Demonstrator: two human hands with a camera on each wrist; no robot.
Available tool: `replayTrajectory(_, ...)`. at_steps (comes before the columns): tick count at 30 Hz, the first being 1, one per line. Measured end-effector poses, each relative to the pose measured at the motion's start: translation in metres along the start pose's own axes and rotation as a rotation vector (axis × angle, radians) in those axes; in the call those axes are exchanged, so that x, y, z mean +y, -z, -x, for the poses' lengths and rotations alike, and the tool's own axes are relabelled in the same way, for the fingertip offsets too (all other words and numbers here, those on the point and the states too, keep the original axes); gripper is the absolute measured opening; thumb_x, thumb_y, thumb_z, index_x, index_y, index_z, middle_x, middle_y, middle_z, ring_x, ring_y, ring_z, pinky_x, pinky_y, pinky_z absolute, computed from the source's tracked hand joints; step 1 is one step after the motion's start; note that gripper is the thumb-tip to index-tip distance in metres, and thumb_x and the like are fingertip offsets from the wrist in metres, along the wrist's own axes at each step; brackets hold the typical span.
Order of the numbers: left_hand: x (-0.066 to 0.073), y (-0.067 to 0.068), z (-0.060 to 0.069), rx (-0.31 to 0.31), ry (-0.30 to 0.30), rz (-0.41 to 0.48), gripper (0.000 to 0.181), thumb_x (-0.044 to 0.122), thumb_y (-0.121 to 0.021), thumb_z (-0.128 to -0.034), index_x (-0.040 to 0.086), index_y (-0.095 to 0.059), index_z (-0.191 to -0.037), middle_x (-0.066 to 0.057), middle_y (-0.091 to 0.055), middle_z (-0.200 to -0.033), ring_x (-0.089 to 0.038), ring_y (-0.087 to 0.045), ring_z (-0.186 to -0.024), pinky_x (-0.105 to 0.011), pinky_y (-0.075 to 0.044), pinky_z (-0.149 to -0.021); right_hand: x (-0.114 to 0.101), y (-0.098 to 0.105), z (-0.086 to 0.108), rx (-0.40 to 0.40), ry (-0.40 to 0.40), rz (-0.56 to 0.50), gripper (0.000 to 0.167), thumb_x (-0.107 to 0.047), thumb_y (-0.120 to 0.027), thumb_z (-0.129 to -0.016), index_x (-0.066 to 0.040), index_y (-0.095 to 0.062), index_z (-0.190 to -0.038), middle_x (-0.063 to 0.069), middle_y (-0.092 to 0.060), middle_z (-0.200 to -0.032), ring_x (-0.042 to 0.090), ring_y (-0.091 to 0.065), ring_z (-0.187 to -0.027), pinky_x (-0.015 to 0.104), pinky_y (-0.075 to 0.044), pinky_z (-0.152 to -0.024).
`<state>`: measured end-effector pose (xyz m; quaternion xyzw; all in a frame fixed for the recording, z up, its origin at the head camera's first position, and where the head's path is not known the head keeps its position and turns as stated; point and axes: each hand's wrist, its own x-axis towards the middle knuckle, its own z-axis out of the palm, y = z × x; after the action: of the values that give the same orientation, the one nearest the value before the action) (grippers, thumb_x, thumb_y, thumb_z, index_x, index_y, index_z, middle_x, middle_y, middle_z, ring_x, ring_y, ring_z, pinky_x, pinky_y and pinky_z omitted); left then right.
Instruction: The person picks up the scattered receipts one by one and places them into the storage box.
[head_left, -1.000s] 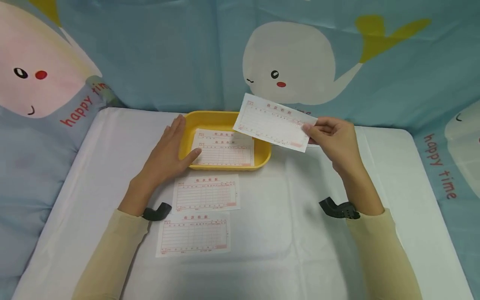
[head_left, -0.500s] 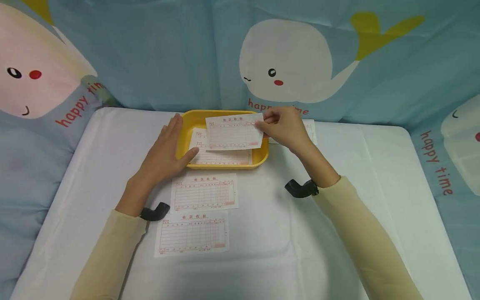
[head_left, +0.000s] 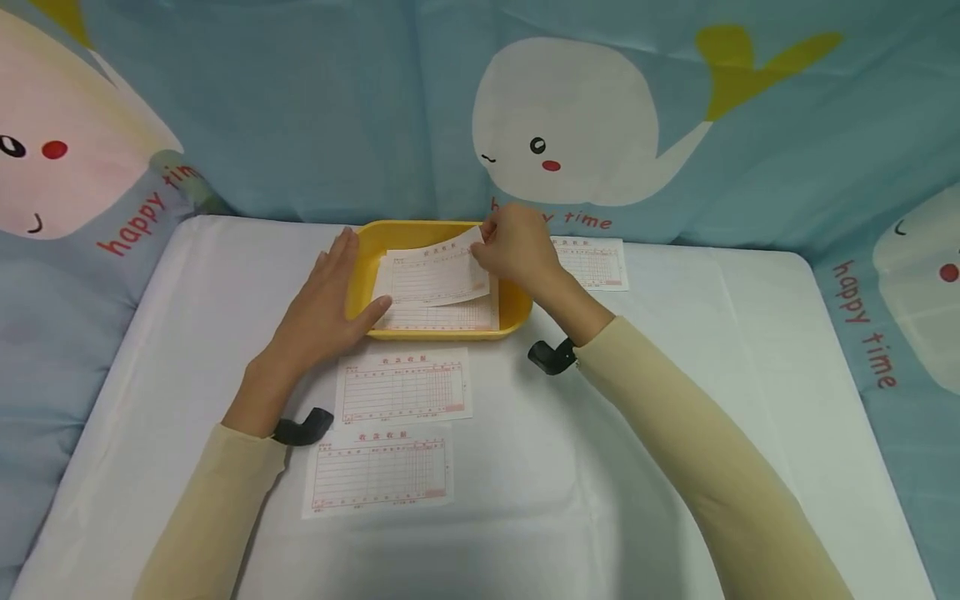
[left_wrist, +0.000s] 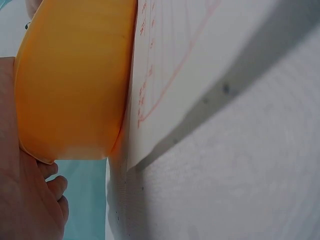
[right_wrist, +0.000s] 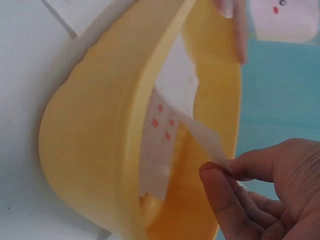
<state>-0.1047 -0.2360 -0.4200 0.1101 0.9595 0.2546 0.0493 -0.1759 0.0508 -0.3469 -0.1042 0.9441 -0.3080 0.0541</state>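
Observation:
A receipt slip (head_left: pixel 438 271) with red print is pinched at its right end between the thumb and fingers of my right hand (head_left: pixel 517 246). The slip tilts over the yellow tray (head_left: pixel 516 312), above more slips (head_left: pixel 450 317) lying inside it. In the right wrist view the held slip (right_wrist: pixel 207 140) slopes down into the tray. My left hand (head_left: pixel 318 296) rests on the tray's left end, fingers straight along the rim and thumb over the front edge. The left wrist view shows the tray's outer wall (left_wrist: pixel 75 80) beside that hand (left_wrist: pixel 37 200).
Two receipt slips lie in front of the tray, one nearer the tray (head_left: pixel 405 385) and one closer to me (head_left: pixel 378 471). Another slip (head_left: pixel 592 264) lies right of the tray, partly behind my right wrist. A blue whale-print cloth (head_left: pixel 360 108) hangs behind the white table (head_left: pixel 675 350).
My right hand has carried the slip leftward and down, from right of the tray to over the slips in it. The left hand has stayed at the tray's left end.

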Motion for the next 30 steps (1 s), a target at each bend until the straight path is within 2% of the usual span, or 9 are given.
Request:
replayTrajectory(3, 0.000, -0.001, 0.000, 0.005, -0.006, 0.001, 0.101, 0.057, -0.056, -0.1014, 0.015, 0.004, -0.171, -0.002, 0.004, -0.181, -0.030, -0.004, -0.169, -0.051, -0.007, -0.139, -0.001, -0.004, -0.003, -0.019, 0.007, 0.021, 0.049, -0.016, -0.072, -0.094, -0.012, -0.045, -0.054, -0.001, -0.032, -0.053, 0.013, -0.031, -0.045, 0.022, -0.024, -0.045)
replayTrajectory(10, 0.001, -0.001, -0.001, 0.005, -0.002, 0.002, 0.100, 0.056, -0.056, -0.1013, 0.015, 0.003, -0.171, -0.001, 0.004, -0.181, -0.030, -0.005, -0.169, -0.053, -0.008, -0.139, -0.003, 0.003, -0.005, -0.041, -0.033, 0.063, 0.050, -0.021, -0.069, -0.099, -0.009, -0.048, -0.056, 0.001, -0.035, -0.055, 0.016, -0.037, -0.046, 0.022, -0.028, -0.044)
replayTrajectory(13, 0.001, -0.001, -0.001, 0.008, -0.002, 0.003, 0.100, 0.056, -0.056, -0.1015, 0.014, 0.002, -0.171, -0.001, 0.003, -0.181, -0.029, -0.005, -0.169, -0.052, -0.008, -0.139, -0.005, 0.010, -0.004, -0.040, -0.022, 0.065, 0.030, -0.024, -0.069, -0.100, -0.002, -0.069, -0.080, 0.007, -0.063, -0.072, 0.019, -0.060, -0.060, 0.024, -0.049, -0.053)
replayTrajectory(14, 0.000, -0.001, 0.000, 0.009, -0.003, 0.002, 0.100, 0.056, -0.056, -0.1015, 0.013, 0.002, -0.171, -0.002, 0.003, -0.181, -0.029, -0.005, -0.169, -0.052, -0.008, -0.139, -0.006, 0.014, -0.004, -0.044, -0.007, 0.074, 0.027, -0.025, -0.068, -0.100, 0.000, -0.074, -0.093, 0.010, -0.070, -0.084, 0.021, -0.067, -0.071, 0.027, -0.057, -0.061)
replayTrajectory(16, 0.000, 0.000, 0.000, 0.012, -0.005, 0.000, 0.100, 0.056, -0.056, -0.1015, 0.013, 0.001, -0.171, -0.002, 0.003, -0.181, -0.028, -0.004, -0.169, -0.051, -0.008, -0.139, -0.007, 0.021, -0.002, -0.055, 0.030, 0.079, 0.033, -0.027, -0.068, -0.101, 0.000, -0.074, -0.119, 0.014, -0.077, -0.114, 0.026, -0.074, -0.096, 0.036, -0.065, -0.083)
replayTrajectory(17, 0.000, 0.000, 0.000, 0.013, -0.005, 0.000, 0.100, 0.056, -0.056, -0.1015, 0.012, 0.001, -0.171, -0.002, 0.003, -0.181, -0.028, -0.004, -0.170, -0.051, -0.008, -0.139, -0.007, 0.024, -0.001, -0.060, 0.052, 0.089, 0.040, -0.028, -0.067, -0.101, -0.001, -0.070, -0.131, 0.015, -0.075, -0.127, 0.027, -0.073, -0.107, 0.040, -0.065, -0.092)
replayTrajectory(19, -0.001, 0.000, 0.000, 0.013, -0.006, 0.002, 0.100, 0.056, -0.056, -0.1014, 0.012, 0.001, -0.171, -0.002, 0.003, -0.181, -0.028, -0.004, -0.170, -0.050, -0.007, -0.139, -0.006, 0.031, 0.000, -0.079, 0.090, 0.111, 0.044, -0.030, -0.066, -0.101, -0.002, -0.068, -0.136, 0.015, -0.072, -0.135, 0.030, -0.069, -0.119, 0.045, -0.061, -0.103)
replayTrajectory(26, -0.002, -0.001, 0.000, 0.014, -0.011, 0.014, 0.100, 0.056, -0.057, -0.1015, 0.013, 0.002, -0.171, 0.000, 0.004, -0.181, -0.027, -0.004, -0.170, -0.049, -0.007, -0.139, 0.003, 0.044, 0.008, -0.134, 0.163, 0.174, 0.053, -0.035, -0.066, -0.102, -0.006, -0.060, -0.146, 0.014, -0.058, -0.153, 0.031, -0.061, -0.132, 0.048, -0.053, -0.115)
replayTrajectory(30, -0.001, -0.002, -0.001, 0.012, -0.011, 0.021, 0.100, 0.055, -0.057, -0.1015, 0.014, 0.002, -0.171, 0.000, 0.004, -0.181, -0.027, -0.004, -0.170, -0.049, -0.007, -0.139, 0.018, 0.053, 0.015, -0.128, 0.194, 0.155, 0.055, -0.036, -0.065, -0.103, -0.008, -0.057, -0.150, 0.013, -0.053, -0.158, 0.032, -0.053, -0.143, 0.051, -0.049, -0.121)
